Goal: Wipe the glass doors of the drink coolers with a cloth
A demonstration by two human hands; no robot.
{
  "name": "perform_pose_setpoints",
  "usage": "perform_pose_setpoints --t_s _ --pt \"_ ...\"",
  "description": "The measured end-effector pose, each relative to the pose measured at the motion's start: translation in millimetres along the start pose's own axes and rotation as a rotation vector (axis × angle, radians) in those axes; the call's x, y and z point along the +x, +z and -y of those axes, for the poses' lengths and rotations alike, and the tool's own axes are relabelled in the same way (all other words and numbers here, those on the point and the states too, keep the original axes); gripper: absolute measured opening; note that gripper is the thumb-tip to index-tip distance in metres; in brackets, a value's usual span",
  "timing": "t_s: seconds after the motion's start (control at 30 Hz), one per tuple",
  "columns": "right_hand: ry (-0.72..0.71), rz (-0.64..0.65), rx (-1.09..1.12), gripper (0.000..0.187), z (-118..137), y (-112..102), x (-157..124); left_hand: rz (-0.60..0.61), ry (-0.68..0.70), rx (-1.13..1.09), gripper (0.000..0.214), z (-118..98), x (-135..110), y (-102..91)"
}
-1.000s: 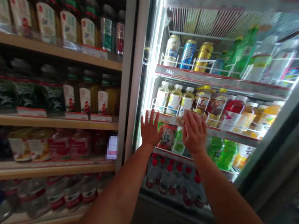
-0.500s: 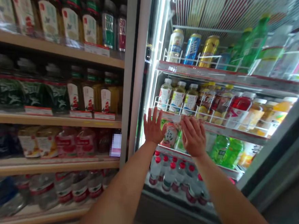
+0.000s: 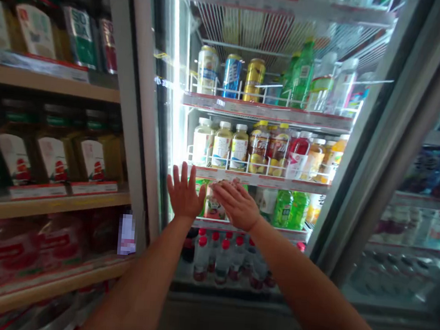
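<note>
My left hand [image 3: 185, 197] is raised in front of the lit drinks fridge, palm forward and fingers spread, holding nothing. To its right is my right hand [image 3: 240, 205], turned sideways with its fingers stretched out and lying close together. A small mottled patch shows beside its fingers; I cannot make out what it is. Behind the right hand, a bottle with a red and white label [image 3: 214, 209] is partly covered. Both hands overlap the front edge of the middle fridge shelf [image 3: 271, 180]; whether they touch anything there is unclear.
Pale tea bottles [image 3: 221, 146] and cans [image 3: 231, 76] stand behind wire rails. Green bottles [image 3: 283, 208] are right of my hands, red-capped water bottles [image 3: 224, 261] below. A metal door frame [image 3: 390, 147] bounds the right side; wooden shelves [image 3: 51, 205] with bottles fill the left.
The view has swung to the right, so the fridge and both hands appear further left. More of the right-hand door frame shows. The right hand sits nearer the left hand, its fingers tipped more sideways.
</note>
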State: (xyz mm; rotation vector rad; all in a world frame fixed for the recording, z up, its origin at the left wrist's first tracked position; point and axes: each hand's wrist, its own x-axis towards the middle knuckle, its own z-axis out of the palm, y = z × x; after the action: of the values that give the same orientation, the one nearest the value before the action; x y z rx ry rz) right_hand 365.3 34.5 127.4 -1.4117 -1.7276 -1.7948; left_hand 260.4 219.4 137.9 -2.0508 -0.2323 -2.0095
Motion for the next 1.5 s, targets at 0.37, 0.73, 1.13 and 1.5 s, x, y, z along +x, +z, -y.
perform_pose_setpoints --t_s 0.37,0.73,1.13,1.5 --pt "0.365 -0.064 -0.072 0.064 -34 -31 22 -0.019 0.026 -0.025 0.067 1 3 0.4" --pt "0.727 -0.244 -0.07 0.065 -38 -26 48 -0.023 -0.012 -0.104 0.067 1 6 0.9" --pt "0.443 0.104 0.023 0.064 -28 -33 51 0.084 0.409 -0.428 0.065 -68 33 -17.9" --pt "0.75 0.192 -0.459 0.058 -123 -114 -60 0.17 0.533 -0.095 0.046 -80 52 -7.0"
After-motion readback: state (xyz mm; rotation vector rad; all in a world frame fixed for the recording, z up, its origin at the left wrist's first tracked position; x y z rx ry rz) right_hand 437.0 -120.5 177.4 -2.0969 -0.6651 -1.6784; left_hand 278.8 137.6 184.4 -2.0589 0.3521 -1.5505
